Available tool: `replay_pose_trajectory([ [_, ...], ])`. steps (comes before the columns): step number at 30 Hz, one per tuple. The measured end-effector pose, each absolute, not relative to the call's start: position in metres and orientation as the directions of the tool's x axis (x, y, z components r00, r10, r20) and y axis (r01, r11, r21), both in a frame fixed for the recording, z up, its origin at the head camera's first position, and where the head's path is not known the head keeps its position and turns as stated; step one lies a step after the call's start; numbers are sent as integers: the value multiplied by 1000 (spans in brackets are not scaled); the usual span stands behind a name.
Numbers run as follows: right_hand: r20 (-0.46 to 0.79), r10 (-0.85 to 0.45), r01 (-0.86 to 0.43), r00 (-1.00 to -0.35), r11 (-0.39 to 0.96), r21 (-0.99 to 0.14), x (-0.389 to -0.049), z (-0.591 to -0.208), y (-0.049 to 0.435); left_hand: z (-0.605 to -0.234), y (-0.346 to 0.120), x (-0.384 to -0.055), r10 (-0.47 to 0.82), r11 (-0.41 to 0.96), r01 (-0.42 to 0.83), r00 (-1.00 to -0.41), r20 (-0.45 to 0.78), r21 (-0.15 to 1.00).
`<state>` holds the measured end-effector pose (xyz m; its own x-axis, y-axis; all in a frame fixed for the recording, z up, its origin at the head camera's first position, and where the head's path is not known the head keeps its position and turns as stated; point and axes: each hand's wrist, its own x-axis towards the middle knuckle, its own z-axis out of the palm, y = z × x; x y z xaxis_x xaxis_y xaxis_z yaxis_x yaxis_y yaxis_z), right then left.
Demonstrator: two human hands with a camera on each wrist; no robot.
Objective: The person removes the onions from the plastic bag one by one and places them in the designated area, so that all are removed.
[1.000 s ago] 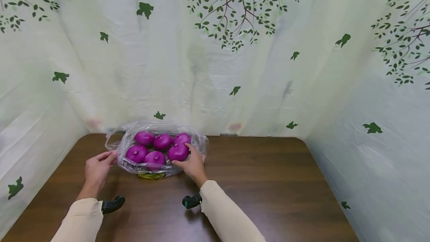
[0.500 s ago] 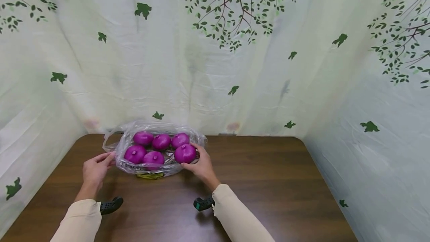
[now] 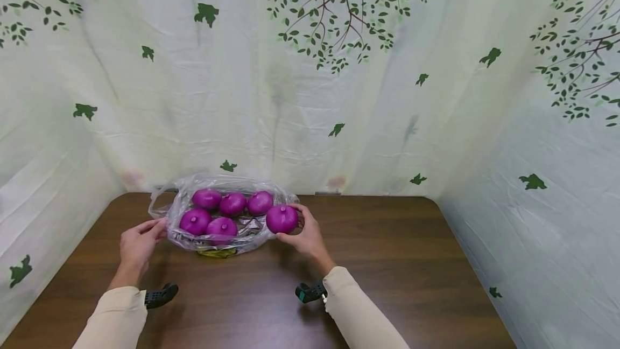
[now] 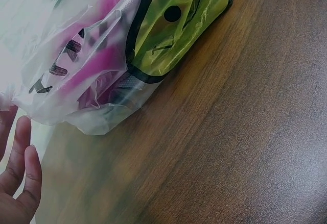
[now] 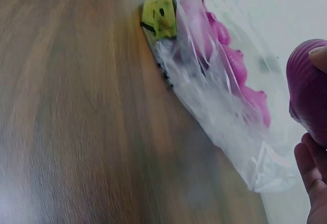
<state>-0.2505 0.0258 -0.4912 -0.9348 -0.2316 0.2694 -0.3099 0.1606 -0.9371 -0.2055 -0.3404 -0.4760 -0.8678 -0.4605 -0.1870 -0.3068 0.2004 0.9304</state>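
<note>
A clear plastic bag (image 3: 287, 194) lies spread at the back left of the table, with several purple onions (image 3: 232, 204) inside. My left hand (image 3: 136, 246) pinches the bag's left edge; in the left wrist view its lower fingers (image 4: 32, 175) extend beside the crumpled plastic (image 4: 97, 122). My right hand (image 3: 307, 240) holds one purple onion (image 3: 282, 219) between thumb and fingers, at the bag's right rim in the head view. In the right wrist view that onion (image 5: 306, 91) appears apart from the bag (image 5: 204, 117), thumb over its top.
The brown wooden table (image 3: 387, 263) extends to the right and toward me. Behind it and along both sides hangs a pale curtain (image 3: 310, 96) with a leaf print. Dark wrist mounts (image 3: 162, 296) stick out from both cream sleeves (image 3: 118, 311).
My right hand has moved right with the onion, from among the others to the bag's right rim, baring crinkled plastic where it sat. My left hand keeps its hold on the bag.
</note>
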Motion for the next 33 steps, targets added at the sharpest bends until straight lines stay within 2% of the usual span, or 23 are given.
replay_pose_trajectory([
  [7, 272, -233, -313, -934, 162, -936, -238, -466, 46, -475, -339, -205, -453, 198, -307, -871, -191, 931],
  [16, 306, -186, -346, -934, 241, -907, -263, -505, 68, -476, -339, -207, -448, 198, -304, -874, -190, 932],
  [24, 306, -155, -338, -939, 268, -902, -269, -517, 87, -478, -341, -207, -471, 185, -303, -862, -186, 935],
  [33, 240, -127, -267, -962, 283, -921, -273, -524, 99, -479, -342, -208, -461, 187, -309, -866, -195, 932],
])
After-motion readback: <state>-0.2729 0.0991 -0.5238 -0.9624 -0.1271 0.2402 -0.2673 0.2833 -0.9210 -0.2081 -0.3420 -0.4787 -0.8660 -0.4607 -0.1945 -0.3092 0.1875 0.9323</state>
